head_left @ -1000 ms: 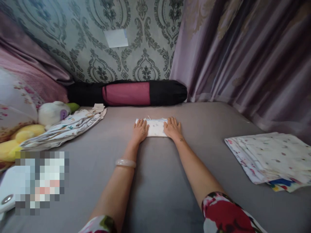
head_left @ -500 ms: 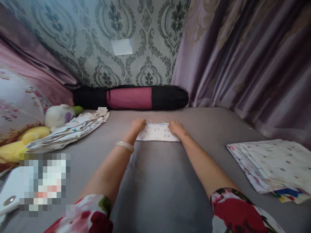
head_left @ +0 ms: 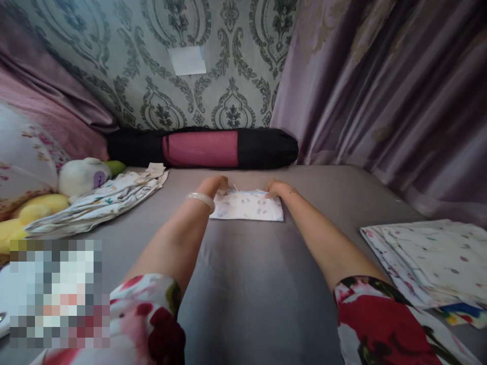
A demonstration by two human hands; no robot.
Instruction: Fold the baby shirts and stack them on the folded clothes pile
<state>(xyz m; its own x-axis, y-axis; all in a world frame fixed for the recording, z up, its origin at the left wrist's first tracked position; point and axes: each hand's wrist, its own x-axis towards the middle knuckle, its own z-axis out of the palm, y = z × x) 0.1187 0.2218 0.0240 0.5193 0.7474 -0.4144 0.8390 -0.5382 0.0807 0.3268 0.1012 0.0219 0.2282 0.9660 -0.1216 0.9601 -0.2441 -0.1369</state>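
Observation:
A small folded white cloth point(head_left: 243, 205) with a faint grey print lies flat on the grey bed sheet in front of me. Thin white strings and a light blue edge show along its far side. My left hand point(head_left: 216, 185) is closed at the cloth's far left corner, with its fingertips partly hidden behind the hand. At the far right corner, my right hand point(head_left: 277, 188) pinches the cloth's edge between thumb and fingers. Both arms reach straight forward, and a pale bangle point(head_left: 201, 199) circles the left wrist.
A stack of folded printed cloths point(head_left: 433, 258) lies at right. Rumpled printed clothing point(head_left: 110, 197), a white plush toy point(head_left: 81, 177) and a yellow plush toy point(head_left: 34, 215) are at left. A black and pink bolster point(head_left: 201, 148) runs along the wall, with curtains point(head_left: 365, 86) at right.
The view has tilted down slightly. Both hands have shifted toward the cloth's far edge, uncovering more of its printed top, and the right hand's fingers have changed their hold.

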